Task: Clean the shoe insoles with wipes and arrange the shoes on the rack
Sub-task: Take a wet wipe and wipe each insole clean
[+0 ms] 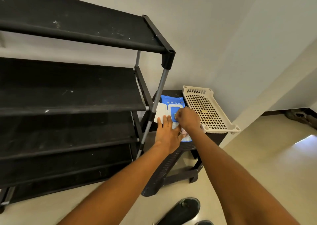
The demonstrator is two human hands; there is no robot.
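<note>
Hands reach out over a small dark stool that stands right beside a tall black shoe rack. On the stool lies a blue pack of wipes with its white lid flipped open to the left. The left hand lies flat on the pack, fingers straight, with the tips on the open lid. The right hand is over the opening of the pack, and its curled fingers seem to pinch at something there, but it is too small to tell if they hold a wipe. A white basket tray with many little holes sits on the stool too, just beside the pack on the right. On the pale floor near the bottom is a black shoe, and the tip of a second shoe peeks in next to it.
</note>
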